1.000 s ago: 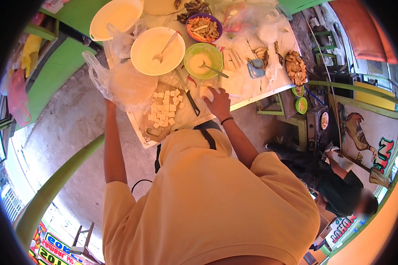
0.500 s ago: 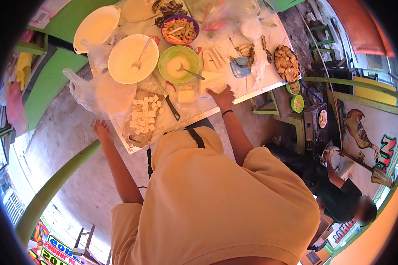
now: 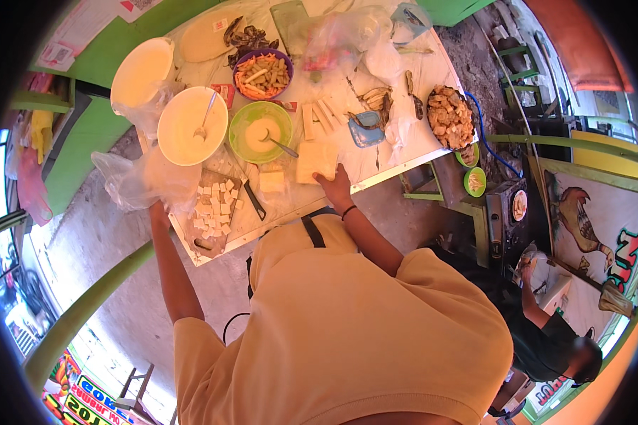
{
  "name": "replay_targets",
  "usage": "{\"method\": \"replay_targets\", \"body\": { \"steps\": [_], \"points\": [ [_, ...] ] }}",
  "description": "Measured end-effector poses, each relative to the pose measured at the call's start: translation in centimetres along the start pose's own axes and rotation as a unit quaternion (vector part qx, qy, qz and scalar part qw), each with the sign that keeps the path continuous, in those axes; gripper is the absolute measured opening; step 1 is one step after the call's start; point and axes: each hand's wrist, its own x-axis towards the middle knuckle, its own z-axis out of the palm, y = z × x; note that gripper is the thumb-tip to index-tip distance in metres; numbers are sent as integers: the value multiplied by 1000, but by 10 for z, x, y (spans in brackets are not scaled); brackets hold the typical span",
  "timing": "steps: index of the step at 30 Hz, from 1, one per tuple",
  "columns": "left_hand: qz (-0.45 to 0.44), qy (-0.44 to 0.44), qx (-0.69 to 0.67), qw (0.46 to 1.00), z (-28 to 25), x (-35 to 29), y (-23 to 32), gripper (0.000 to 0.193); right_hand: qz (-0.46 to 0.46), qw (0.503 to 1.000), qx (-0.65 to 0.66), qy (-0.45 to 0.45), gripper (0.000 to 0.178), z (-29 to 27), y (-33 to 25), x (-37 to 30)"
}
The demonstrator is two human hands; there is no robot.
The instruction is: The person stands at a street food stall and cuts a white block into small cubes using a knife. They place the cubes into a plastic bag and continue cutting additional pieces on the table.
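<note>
My right hand (image 3: 335, 185) is at the table's near edge, thumb and fingers around the corner of a large pale block (image 3: 316, 161) that looks like tofu. My left hand (image 3: 159, 212) is at the table's left edge; its fingers are hidden against a clear plastic bag (image 3: 156, 180). Between my hands, many small white cubes (image 3: 214, 209) lie on a cutting board (image 3: 228, 237). A black-handled knife (image 3: 254, 200) lies beside them, and a smaller pale yellow block (image 3: 271, 182) sits to its right.
Behind are a green bowl (image 3: 247, 120) of pale batter with a spoon, a white bowl (image 3: 176, 131) with a spoon, and a purple bowl (image 3: 288, 67) of cut vegetables. Fried pieces (image 3: 449, 117) are heaped at the right corner. A person in dark clothes (image 3: 546, 343) works at right.
The view has shifted, so the table appears lower and further left. My left hand has come up to the plastic bag, its fingers now hidden. My right hand stays at the pale block.
</note>
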Motion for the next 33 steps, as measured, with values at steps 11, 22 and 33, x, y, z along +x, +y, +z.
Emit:
{"method": "replay_targets", "body": {
  "steps": [11, 22, 33],
  "points": [
    [-35, 12, -41, 998, -4, -17, 1, 52, -30, 977, 198, -66, 49, -80, -98, 88],
    [-85, 19, -38, 995, 2, -21, 7, 48, 1, 999, -24, -24, 54, -75, -91, 235],
    [-40, 78, -39, 995, 15, -34, 19, 55, -172, 982, -26, 76, 10, -4, -106, -4]
  ]
}}
